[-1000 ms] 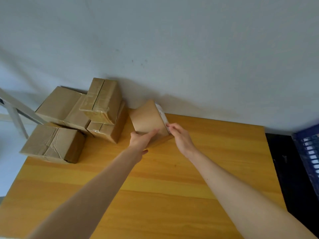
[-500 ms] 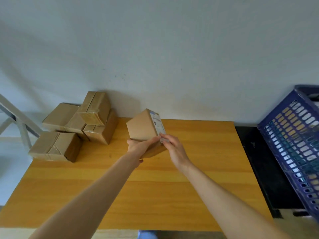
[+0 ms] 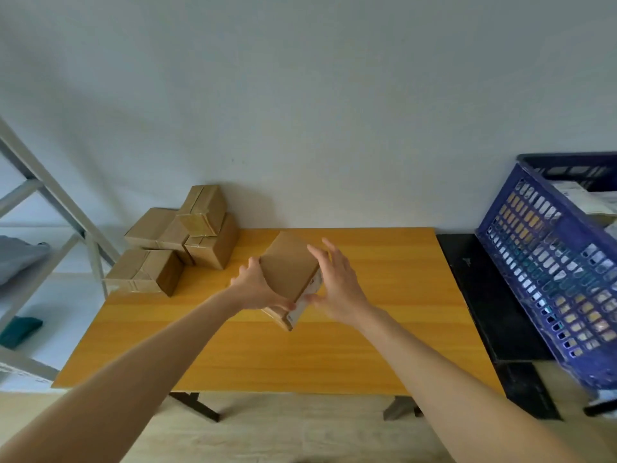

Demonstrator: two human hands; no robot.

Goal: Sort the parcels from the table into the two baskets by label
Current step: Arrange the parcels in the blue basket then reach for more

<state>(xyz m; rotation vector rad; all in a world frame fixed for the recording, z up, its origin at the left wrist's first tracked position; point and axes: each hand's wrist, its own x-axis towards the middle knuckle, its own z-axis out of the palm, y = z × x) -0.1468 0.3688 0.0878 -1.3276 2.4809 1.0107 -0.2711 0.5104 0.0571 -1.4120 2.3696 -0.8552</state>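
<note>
A small brown cardboard parcel [image 3: 287, 269] hangs tilted above the middle of the yellow wooden table [image 3: 367, 345]. Its white label faces down and to the right. My left hand [image 3: 257, 289] grips it from the left and underneath. My right hand [image 3: 337, 282] is at its right side, thumb on the lower labelled edge, the other fingers spread and nearly straight. Several more taped brown parcels [image 3: 180, 242] lie stacked at the table's back left corner. A blue slotted basket [image 3: 547, 262] stands tilted at the far right with parcels inside.
A black low stand [image 3: 494, 302] sits between the table and the blue basket. A grey metal shelf frame [image 3: 50, 208] stands at the left, with a grey bundle and a green item on its shelves. A pale wall runs behind the table. Only one basket is in view.
The parcel has come up off the table and toward me, turning so its label faces down and right. My view has pulled back and right, showing more of the blue basket. My right fingers have spread.
</note>
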